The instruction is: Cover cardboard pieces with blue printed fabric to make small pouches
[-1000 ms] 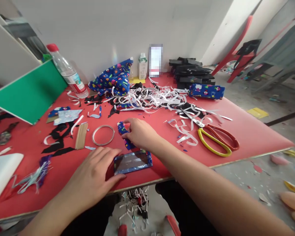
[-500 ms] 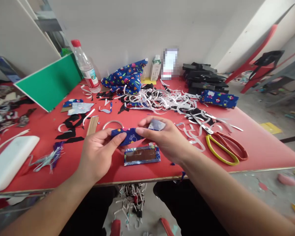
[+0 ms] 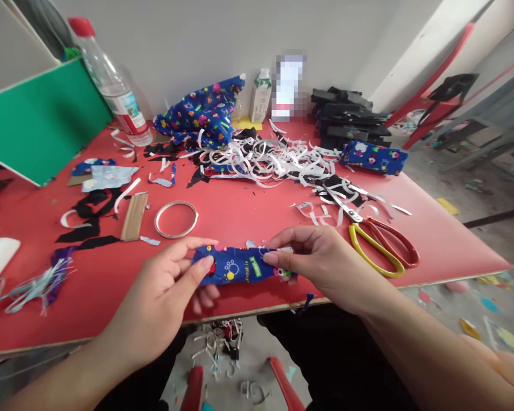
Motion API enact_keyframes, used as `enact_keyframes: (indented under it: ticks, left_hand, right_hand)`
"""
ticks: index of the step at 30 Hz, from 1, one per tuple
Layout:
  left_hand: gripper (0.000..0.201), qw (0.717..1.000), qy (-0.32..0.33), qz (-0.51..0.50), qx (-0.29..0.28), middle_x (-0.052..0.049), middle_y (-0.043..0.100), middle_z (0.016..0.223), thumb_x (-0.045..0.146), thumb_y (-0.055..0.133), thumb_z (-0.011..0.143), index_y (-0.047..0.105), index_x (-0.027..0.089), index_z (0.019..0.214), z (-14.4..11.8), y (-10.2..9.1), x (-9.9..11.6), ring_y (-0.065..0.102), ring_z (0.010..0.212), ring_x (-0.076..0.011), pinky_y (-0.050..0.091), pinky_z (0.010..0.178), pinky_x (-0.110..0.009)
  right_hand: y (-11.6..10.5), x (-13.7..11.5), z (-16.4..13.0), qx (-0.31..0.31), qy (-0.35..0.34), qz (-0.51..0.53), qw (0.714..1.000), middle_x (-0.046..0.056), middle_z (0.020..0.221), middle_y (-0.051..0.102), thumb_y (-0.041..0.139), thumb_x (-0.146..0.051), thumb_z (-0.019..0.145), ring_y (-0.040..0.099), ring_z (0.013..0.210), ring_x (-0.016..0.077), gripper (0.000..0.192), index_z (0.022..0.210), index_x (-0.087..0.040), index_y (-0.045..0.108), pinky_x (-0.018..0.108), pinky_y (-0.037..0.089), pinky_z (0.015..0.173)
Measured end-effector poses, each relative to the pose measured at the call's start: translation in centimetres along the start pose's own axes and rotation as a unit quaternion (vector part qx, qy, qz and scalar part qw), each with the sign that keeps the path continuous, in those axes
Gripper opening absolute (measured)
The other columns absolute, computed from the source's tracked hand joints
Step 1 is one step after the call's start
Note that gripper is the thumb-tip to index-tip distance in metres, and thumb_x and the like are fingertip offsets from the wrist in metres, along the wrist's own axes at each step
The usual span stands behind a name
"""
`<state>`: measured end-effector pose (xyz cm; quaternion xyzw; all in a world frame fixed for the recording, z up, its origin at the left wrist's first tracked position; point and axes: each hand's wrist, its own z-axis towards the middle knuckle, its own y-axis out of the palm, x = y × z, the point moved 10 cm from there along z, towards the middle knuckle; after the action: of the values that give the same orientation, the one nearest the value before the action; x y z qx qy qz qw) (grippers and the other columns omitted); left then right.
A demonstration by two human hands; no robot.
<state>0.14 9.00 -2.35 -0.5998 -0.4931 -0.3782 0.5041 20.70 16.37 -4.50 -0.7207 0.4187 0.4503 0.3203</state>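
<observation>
A blue strip of fabric (image 3: 240,269) with a colourful cartoon print is stretched level above the front edge of the red table. My left hand (image 3: 158,291) pinches its left end between thumb and fingers. At the other end, my right hand (image 3: 321,265) grips it the same way, thumb on top. Whatever lies behind or under the strip is hidden. Beyond my left hand, a pale ring like a tape roll (image 3: 176,235) lies flat. Scissors (image 3: 354,217) with one yellow and one red handle rest right of my right hand.
White and black strips (image 3: 274,162) are heaped mid-table. Behind them stand a printed blue cloth bundle (image 3: 201,114), a carton (image 3: 261,97) and a bottle (image 3: 126,108). Black folded pieces (image 3: 346,117) are stacked at back right, near a blue printed bundle (image 3: 374,158). A green board (image 3: 47,120) leans left.
The strip, bunched before, is now spread out between my hands, which are farther apart. The brown panel with a blue border that lay below them no longer shows. The view has shifted.
</observation>
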Motion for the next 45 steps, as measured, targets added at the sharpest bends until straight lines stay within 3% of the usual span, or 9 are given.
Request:
enact_keyframes:
  ticks: [3,5,10,12,15,20,29,41,45]
  left_hand:
    - [0.05,0.988,0.056,0.143,0.026,0.007,0.061,0.049,0.046,0.058,0.102,0.058,0.023,0.146,-0.4,0.0,1.0,0.054,0.036,-0.0133,0.043,0.034,-0.019]
    - [0.052,0.971,0.096,0.218,0.037,0.007,0.061,0.051,0.042,0.054,0.104,0.054,0.024,0.153,-0.6,0.2,1.6,0.055,0.038,-0.0136,0.045,0.036,-0.02]
    - [0.044,0.927,0.182,0.326,0.034,-0.002,0.084,0.094,0.029,0.05,0.106,0.063,0.03,0.148,-0.7,0.9,2.3,0.078,0.068,-0.0173,0.062,0.059,-0.024]
    - [0.042,0.917,0.215,0.337,0.013,-0.005,0.085,0.103,0.023,0.048,0.104,0.071,0.027,0.139,-0.8,1.3,2.4,0.081,0.078,-0.0191,0.065,0.065,-0.026]
    - [0.043,0.902,0.242,0.357,-0.002,-0.005,0.083,0.087,0.016,0.046,0.101,0.077,0.023,0.13,-1.0,1.6,2.5,0.079,0.069,-0.0187,0.065,0.061,-0.025]
    - [0.046,0.885,0.284,0.368,0.005,-0.002,0.075,0.068,0.008,0.044,0.098,0.076,0.019,0.13,-1.7,1.9,2.9,0.071,0.054,-0.015,0.06,0.051,-0.021]
    - [0.049,0.839,0.325,0.436,0.015,-0.003,0.076,0.073,0.003,0.042,0.095,0.071,0.014,0.132,-2.0,2.6,3.2,0.073,0.054,-0.019,0.063,0.052,-0.029]
    - [0.051,0.833,0.311,0.458,0.0,-0.003,0.075,0.071,0.003,0.042,0.094,0.068,0.017,0.135,-1.9,2.7,2.3,0.073,0.054,-0.0195,0.059,0.047,-0.028]
    - [0.048,0.831,0.322,0.454,-0.011,-0.004,0.079,0.08,0.005,0.044,0.095,0.067,0.018,0.135,-2.0,2.9,2.3,0.077,0.062,-0.0192,0.065,0.055,-0.028]
  right_hand:
    - [-0.3,1.0,0.6,0.0,0.026,-0.019,0.999,-0.001,0.065,0.072,0.09,-0.042,0.072,0.064,0.05,0.0116,0.029,0.086,-0.021,0.077,0.025,0.056,0.05]
    - [-0.5,1.4,1.0,0.01,0.026,-0.024,0.999,-0.003,0.06,0.068,0.09,-0.04,0.071,0.064,0.047,0.012,0.029,0.087,-0.022,0.073,0.025,0.056,0.048]
    - [-0.6,1.4,1.2,0.033,-0.006,-0.068,0.997,-0.006,0.059,0.064,0.083,-0.033,0.077,0.063,0.048,0.0127,0.022,0.08,-0.024,0.063,0.024,0.051,0.047]
    - [-0.3,1.0,1.0,0.027,-0.028,-0.11,0.993,-0.003,0.064,0.069,0.076,-0.031,0.083,0.066,0.054,0.0142,0.013,0.08,-0.023,0.067,0.026,0.051,0.05]
    - [0.1,0.4,0.6,0.006,-0.063,-0.154,0.986,0.001,0.076,0.077,0.071,-0.029,0.088,0.069,0.064,0.0168,0.01,0.084,-0.025,0.078,0.029,0.054,0.059]
    - [0.2,-0.4,0.0,-0.005,-0.102,-0.169,0.98,0.002,0.089,0.081,0.069,-0.031,0.092,0.073,0.075,0.0189,0.017,0.096,-0.031,0.086,0.032,0.057,0.069]
    - [0.2,-1.0,0.5,-0.008,-0.139,-0.191,0.972,0.003,0.095,0.08,0.064,-0.029,0.095,0.074,0.081,0.0194,0.026,0.108,-0.035,0.085,0.032,0.059,0.075]
    - [0.2,-1.1,0.3,-0.012,-0.145,-0.215,0.966,0.003,0.098,0.081,0.063,-0.028,0.097,0.075,0.083,0.0194,0.027,0.113,-0.037,0.084,0.032,0.061,0.074]
    - [0.3,-1.3,0.2,-0.016,-0.145,-0.231,0.962,0.003,0.101,0.081,0.064,-0.026,0.098,0.076,0.084,0.018,0.028,0.116,-0.037,0.083,0.029,0.062,0.073]
